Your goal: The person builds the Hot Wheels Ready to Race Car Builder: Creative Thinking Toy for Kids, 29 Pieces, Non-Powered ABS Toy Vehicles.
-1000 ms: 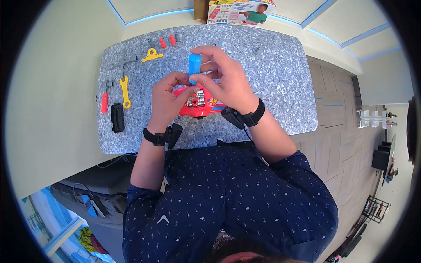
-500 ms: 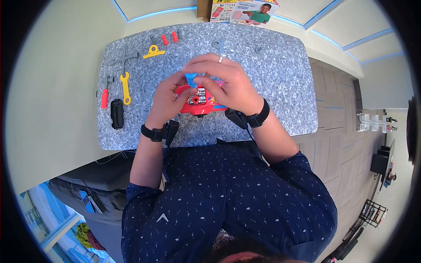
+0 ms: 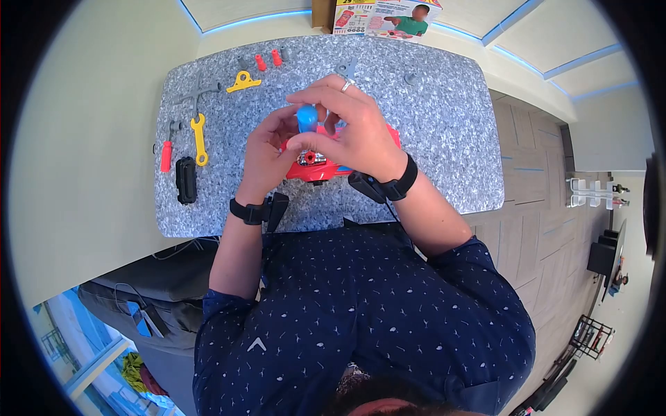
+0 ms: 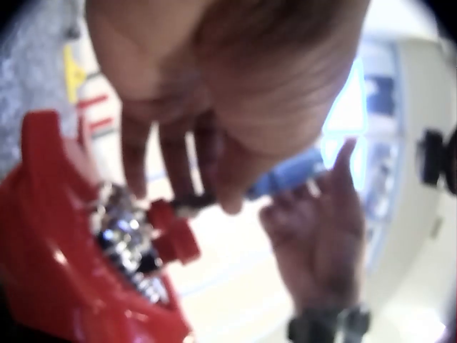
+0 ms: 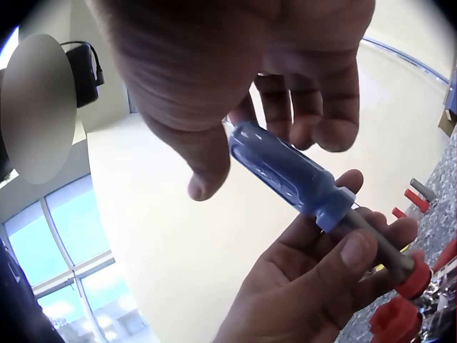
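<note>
A toy screwdriver with a blue handle (image 5: 285,175) and grey shaft (image 5: 378,246) stands over a red toy car (image 3: 322,172). Its tip meets a red part (image 5: 414,279) on the car's silver engine (image 4: 128,232). My left hand (image 3: 267,152) pinches the shaft between thumb and fingers, just below the handle. Around the handle's top end is my right hand (image 3: 357,128), its thumb (image 5: 207,175) apart from the handle and its fingers spread loosely on the far side. A second red knob-like part (image 5: 395,319) sits beside the first.
Left on the speckled table (image 3: 444,152) lie a yellow wrench (image 3: 199,139), a grey cross-shaped tool (image 3: 196,93), a red-handled tool (image 3: 166,156) and a black part (image 3: 185,180). Farther back are a yellow piece (image 3: 243,82), red pieces (image 3: 260,62) and a grey piece (image 3: 345,67). A printed box (image 3: 388,19) stands beyond.
My right hand turned over the handle, covering most of it half a second ago, and has now loosened, so the handle's rounded end shows. My left hand has stayed near the shaft.
</note>
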The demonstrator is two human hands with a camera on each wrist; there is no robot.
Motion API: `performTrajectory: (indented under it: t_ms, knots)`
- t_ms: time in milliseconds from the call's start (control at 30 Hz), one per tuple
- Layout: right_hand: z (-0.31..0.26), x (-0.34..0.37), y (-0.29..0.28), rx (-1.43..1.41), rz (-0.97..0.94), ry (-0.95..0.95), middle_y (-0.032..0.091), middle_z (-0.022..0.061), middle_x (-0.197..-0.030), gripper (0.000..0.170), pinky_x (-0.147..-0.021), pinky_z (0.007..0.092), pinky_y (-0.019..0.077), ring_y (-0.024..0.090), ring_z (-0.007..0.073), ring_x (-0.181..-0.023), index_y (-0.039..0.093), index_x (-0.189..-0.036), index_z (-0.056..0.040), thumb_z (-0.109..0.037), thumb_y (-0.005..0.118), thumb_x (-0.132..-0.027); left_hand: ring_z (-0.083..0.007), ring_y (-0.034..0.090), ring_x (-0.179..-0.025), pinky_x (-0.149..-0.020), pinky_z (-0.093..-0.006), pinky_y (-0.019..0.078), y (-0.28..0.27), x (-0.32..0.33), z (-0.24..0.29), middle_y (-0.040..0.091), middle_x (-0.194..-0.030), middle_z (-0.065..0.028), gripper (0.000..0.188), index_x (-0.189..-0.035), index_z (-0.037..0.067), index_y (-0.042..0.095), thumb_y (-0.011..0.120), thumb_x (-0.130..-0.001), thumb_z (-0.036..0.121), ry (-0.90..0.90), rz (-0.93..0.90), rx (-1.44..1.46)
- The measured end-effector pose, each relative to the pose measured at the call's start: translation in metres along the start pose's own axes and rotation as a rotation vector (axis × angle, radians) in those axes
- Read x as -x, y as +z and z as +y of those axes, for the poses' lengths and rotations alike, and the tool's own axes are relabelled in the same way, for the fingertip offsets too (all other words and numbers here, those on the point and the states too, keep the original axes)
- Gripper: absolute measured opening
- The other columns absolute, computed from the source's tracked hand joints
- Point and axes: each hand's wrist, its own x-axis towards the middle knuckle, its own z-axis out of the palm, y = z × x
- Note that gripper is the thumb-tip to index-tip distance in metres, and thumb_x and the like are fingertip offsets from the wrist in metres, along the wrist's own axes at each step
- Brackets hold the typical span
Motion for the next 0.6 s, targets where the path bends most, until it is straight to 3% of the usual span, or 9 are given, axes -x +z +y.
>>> performTrajectory:
  t_ms: [133, 267, 467, 600]
  knots:
    - [0.016, 0.003, 0.006, -0.123, 0.022, 0.015, 0.075, 0.0082, -0.118, 0.044, -0.075, 0.0349, 0.0588, 0.066, 0.0207, -0.077, 0.081, -0.129, -0.0100, -0.012, 0.094, -0.087, -0.0189, 0.074, -0.125, -0.105, -0.0364, 0.0627, -0.002, 0.002, -0.008, 0.076, -0.132, -0.0109, 0.051, -0.154, -0.001, 0.060, 0.075, -0.106, -0.003, 0.007, -0.006, 0.120]
    - [0.011, 0.003, 0.004, -0.050, 0.019, 0.021, 0.075, 0.0081, -0.115, 0.042, -0.073, 0.0345, 0.0587, 0.069, 0.0190, -0.079, 0.081, -0.127, -0.0101, -0.010, 0.094, -0.087, -0.0174, 0.075, -0.123, -0.103, -0.0354, 0.0631, 0.003, 0.002, -0.003, 0.076, -0.131, -0.0095, 0.050, -0.156, 0.000, 0.059, 0.072, -0.108, 0.000, 0.097, -0.006, 0.062]
    - [0.022, 0.002, 0.007, -0.034, 0.042, -0.072, 0.074, 0.0065, -0.110, 0.042, -0.072, 0.0343, 0.0591, 0.071, 0.0189, -0.082, 0.081, -0.126, -0.0103, -0.009, 0.094, -0.086, -0.0182, 0.070, -0.133, -0.111, -0.0373, 0.0587, -0.006, 0.003, -0.009, 0.072, -0.143, -0.0106, 0.055, -0.159, 0.001, 0.057, 0.076, -0.108, 0.002, -0.028, -0.059, 0.135]
    - [0.018, 0.003, 0.007, -0.056, 0.041, -0.014, 0.074, 0.0061, -0.107, 0.043, -0.074, 0.0346, 0.0592, 0.072, 0.0195, -0.082, 0.081, -0.126, -0.0110, -0.010, 0.096, -0.085, -0.0202, 0.069, -0.135, -0.114, -0.0401, 0.0578, 0.001, 0.005, -0.004, 0.072, -0.145, -0.0109, 0.063, -0.161, 0.002, 0.056, 0.082, -0.103, 0.005, 0.055, -0.101, 0.050]
